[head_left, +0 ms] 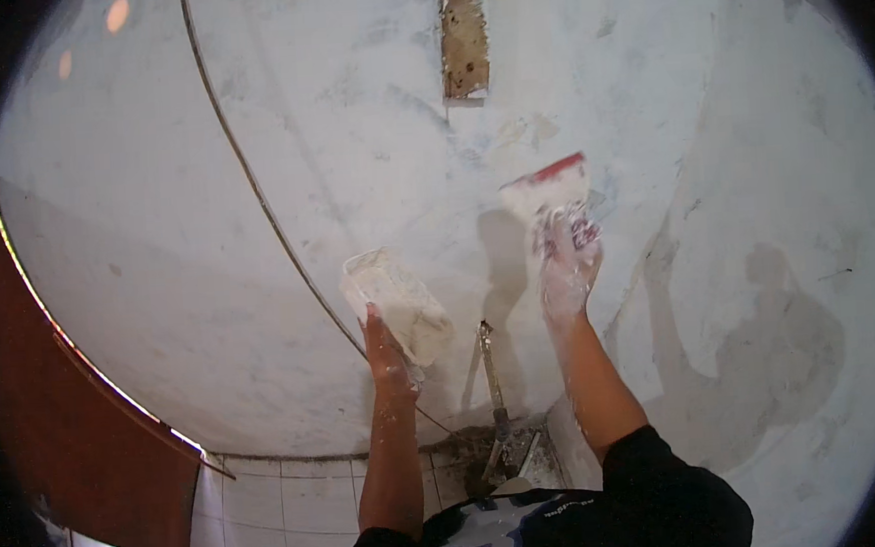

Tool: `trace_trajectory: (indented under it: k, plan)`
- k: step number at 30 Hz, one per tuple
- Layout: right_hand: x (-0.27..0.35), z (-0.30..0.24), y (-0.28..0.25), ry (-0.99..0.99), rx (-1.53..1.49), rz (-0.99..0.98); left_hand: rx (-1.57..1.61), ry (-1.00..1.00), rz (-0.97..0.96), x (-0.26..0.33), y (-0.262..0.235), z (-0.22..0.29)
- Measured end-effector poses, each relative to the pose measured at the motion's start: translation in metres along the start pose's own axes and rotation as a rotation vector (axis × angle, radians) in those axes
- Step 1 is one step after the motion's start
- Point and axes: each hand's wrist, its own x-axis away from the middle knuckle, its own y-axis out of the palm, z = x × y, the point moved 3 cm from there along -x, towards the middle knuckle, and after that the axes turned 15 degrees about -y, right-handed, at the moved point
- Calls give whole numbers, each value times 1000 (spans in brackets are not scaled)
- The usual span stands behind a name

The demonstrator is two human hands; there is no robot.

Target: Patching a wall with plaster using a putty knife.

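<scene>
My left hand (pixel 388 362) is closed on a pale rectangular tub (pixel 399 301) smeared with whitish putty, its thumb along the near side. The tub is tilted and held in front of the wall. Higher and to the right, my right hand (pixel 566 281) grips a wide putty knife (pixel 547 182) with a red strip along its top edge. White paste coats the blade and my right fingers. The blade is up close to the patchy white wall (pixel 380 157); whether it touches, I cannot tell.
A thin cable (pixel 241 165) runs down the wall on the left. A bare brownish strip (pixel 464 36) shows at the top. Below stands a pipe (pixel 491 371) near the wall's foot. A reddish-brown door (pixel 86 425) is at left, tiled floor (pixel 281 504) beneath.
</scene>
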Motion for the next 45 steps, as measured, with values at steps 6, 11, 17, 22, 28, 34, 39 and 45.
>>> trace_trajectory:
  k: [6, 11, 17, 22, 28, 34, 39, 45]
  plan:
    - [-54, 12, 15, -614, 737, -271, -72, 170, -58, 19, 13, 25]
    - [-14, 138, -23, 32, 75, -392, 56, 11, 66, 10, 21, 31]
    - [4, 56, -9, -998, 1010, -872, 72, 57, 47, 8, 8, 36]
    - [-79, 23, -32, -424, 543, -105, 58, 32, 161, 16, 30, 36]
    - [-83, 45, 32, -518, 1332, -253, 42, -5, 135, 10, 21, 27]
    - [-40, 112, 11, -629, 998, -756, 63, -93, 102, 1, 36, 16]
    - [-38, 20, 32, -692, 1157, -1220, 47, -71, 73, 1, 48, 17]
    - [-99, -14, 52, -987, 1184, -778, 49, -50, 48, 6, 60, 15]
